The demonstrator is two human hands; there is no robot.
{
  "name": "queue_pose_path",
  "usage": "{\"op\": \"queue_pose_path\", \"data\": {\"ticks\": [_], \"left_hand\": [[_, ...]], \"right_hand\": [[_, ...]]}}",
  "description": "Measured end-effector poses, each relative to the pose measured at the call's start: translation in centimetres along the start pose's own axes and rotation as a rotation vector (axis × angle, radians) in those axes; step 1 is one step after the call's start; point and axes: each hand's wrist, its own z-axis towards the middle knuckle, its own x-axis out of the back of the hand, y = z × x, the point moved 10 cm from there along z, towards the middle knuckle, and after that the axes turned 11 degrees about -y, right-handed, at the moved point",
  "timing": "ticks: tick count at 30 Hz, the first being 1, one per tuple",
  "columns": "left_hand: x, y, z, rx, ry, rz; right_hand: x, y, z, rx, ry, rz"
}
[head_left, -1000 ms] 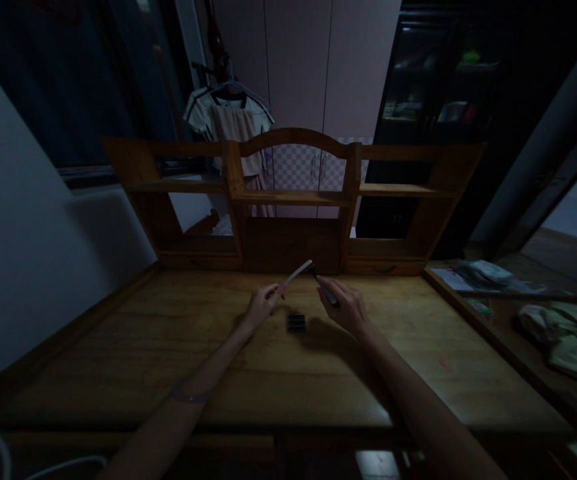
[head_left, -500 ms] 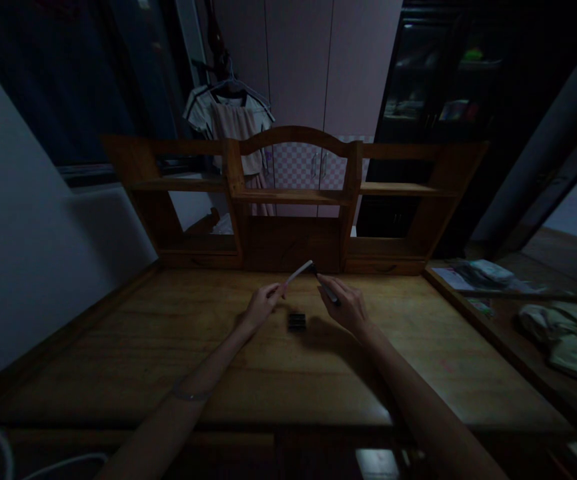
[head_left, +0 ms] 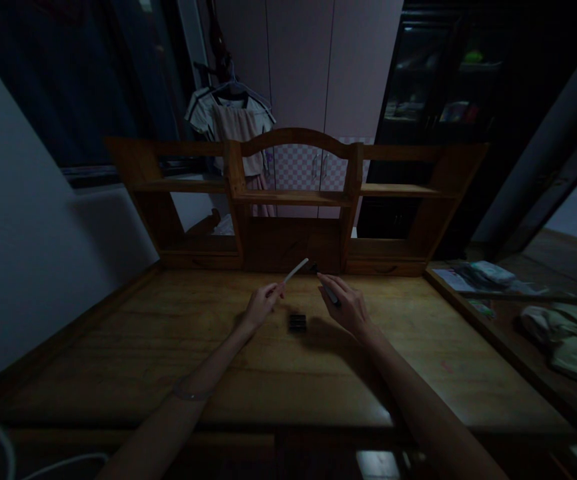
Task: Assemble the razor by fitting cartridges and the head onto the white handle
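White strip between both hands

At home, hanging clothes, pink wardrobe

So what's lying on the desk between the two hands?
In the head view, a small black thing lies on the desk between the left hand and the right hand, slightly nearer the wearer. It's too dark to name.

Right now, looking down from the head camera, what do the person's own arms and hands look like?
Both forearms are bare, with no sleeves in view. The left arm wears a thin, greyish band, perhaps a bracelet; the right arm shows none. The left hand and right hand are ungloved. The light is too dim to rule out rings.
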Motion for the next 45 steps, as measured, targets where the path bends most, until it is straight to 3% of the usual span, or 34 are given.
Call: {"op": "queue_pose_path", "data": {"ticks": [14,21,25,30,36,45], "left_hand": [[-0.3,0.5,0.1,-0.046,-0.030,0.036],[0.6,0.2,0.0,-0.005,0.047,0.047],[-0.2,0.9,0.1,-0.060,-0.007,0.084],[0.1,0.4,0.0,-0.018,0.016,0.090],[-0.3,1.5,0.0,-0.095,-0.020,0.121],[-0.2,0.5,-0.1,-0.046,-0.010,0.053]], "right_hand": [[-0.2,0.1,0.0,-0.022,-0.006,-0.002],[0.0,0.0,0.0,-0.020,0.011,0.012],[0.0,0.0,0.0,-0.017,0.010,0.002],[-0.1,0.2,0.0,-0.029,-0.002,0.004],[-0.3,0.3,0.0,-0.041,-0.012,0.011],[-0.1,0.2,0.1,-0.036,-0.009,0.026]]}}
